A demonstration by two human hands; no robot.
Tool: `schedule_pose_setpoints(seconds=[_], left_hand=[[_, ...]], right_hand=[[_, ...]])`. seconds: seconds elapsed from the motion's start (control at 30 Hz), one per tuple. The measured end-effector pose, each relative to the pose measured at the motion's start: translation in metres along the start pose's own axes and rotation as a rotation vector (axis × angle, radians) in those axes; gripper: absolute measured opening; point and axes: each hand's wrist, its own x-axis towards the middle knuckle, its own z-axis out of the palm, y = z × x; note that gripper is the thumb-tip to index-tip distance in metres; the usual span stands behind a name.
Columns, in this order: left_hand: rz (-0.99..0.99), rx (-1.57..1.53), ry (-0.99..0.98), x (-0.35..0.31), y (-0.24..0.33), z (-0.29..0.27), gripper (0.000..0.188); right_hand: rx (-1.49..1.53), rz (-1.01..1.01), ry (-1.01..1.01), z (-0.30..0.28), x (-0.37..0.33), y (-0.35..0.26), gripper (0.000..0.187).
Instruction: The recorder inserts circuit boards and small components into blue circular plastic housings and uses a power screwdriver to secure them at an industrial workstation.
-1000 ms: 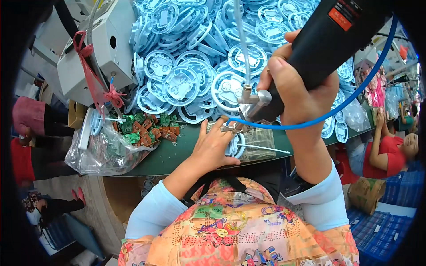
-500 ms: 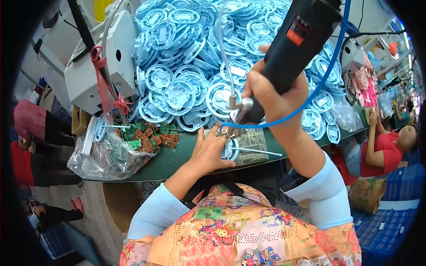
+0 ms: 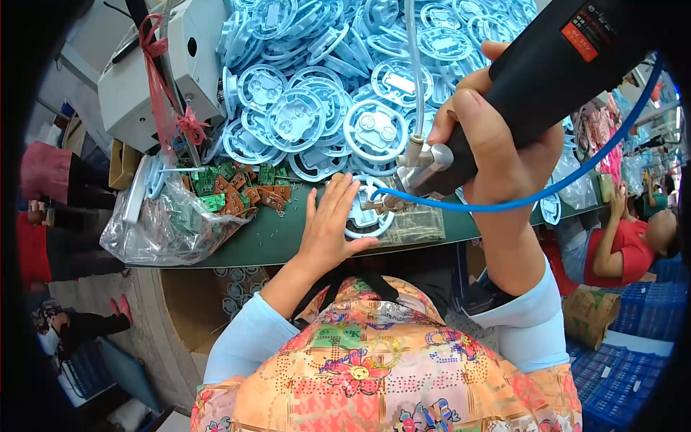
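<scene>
"Since half a second ago, what has shifted?"

"Mostly the black power driver (image 3: 547, 86): it sits farther to the right of the frame. Beneath it, the round blue piece (image 3: 358, 216) has turned, so its ring now faces up. The left hand (image 3: 327, 223) has moved slightly to the left."

"Where is that piece, exactly?"

"Just below the middle of the frame, near the front edge of the green table (image 3: 281, 241), with the driver's metal head (image 3: 426, 164) over it. I can't tell whether the tip touches it."

"And the hands?"

"The left one is spread, fingers nearly straight, touching the left side of the ring, with the thumb by its lower rim; it isn't wrapped around anything. The right hand (image 3: 504, 155) is closed firmly around the driver, right of centre."

"What runs to the tool?"

"A blue tube (image 3: 504, 207) curves in from the right, and a clear tube (image 3: 416, 72) comes down from the top edge."

"Anything else about?"

"A big pile of similar blue pieces (image 3: 299, 119) fills the top middle. Left of centre, green and brown circuit boards (image 3: 230, 193) lie beside a clear plastic bag (image 3: 162, 234). At the far right sits a co-worker in a red top (image 3: 612, 252), above blue crates (image 3: 626, 378)."
</scene>
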Motion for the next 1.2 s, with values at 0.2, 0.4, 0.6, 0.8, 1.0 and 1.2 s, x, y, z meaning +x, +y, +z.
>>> schedule_pose_setpoints(seconds=[0.2, 0.4, 0.6, 0.8, 1.0, 1.2], left_hand=[[0.009, 0.037, -0.005, 0.001, 0.004, 0.002, 0.099], [-0.011, 0.074, 0.012, 0.003, 0.007, 0.002, 0.099], [0.006, 0.073, -0.015, 0.009, 0.003, 0.005, 0.098], [0.022, -0.077, 0.064, 0.010, 0.002, 0.002, 0.099], [0.031, -0.046, 0.096, 0.009, -0.003, 0.009, 0.101], [0.048, 0.101, 0.025, 0.011, 0.001, 0.006, 0.104]], right_hand=[[0.135, -0.021, 0.080, 0.002, -0.014, 0.007, 0.038], [0.053, 0.076, 0.000, 0.003, -0.004, -0.006, 0.042], [0.079, 0.035, -0.057, 0.012, -0.003, -0.033, 0.046], [0.089, 0.025, -0.090, 0.022, -0.014, -0.012, 0.049], [0.057, 0.002, -0.101, 0.022, -0.017, 0.001, 0.046], [0.099, -0.031, -0.108, 0.017, -0.027, 0.011, 0.042]])
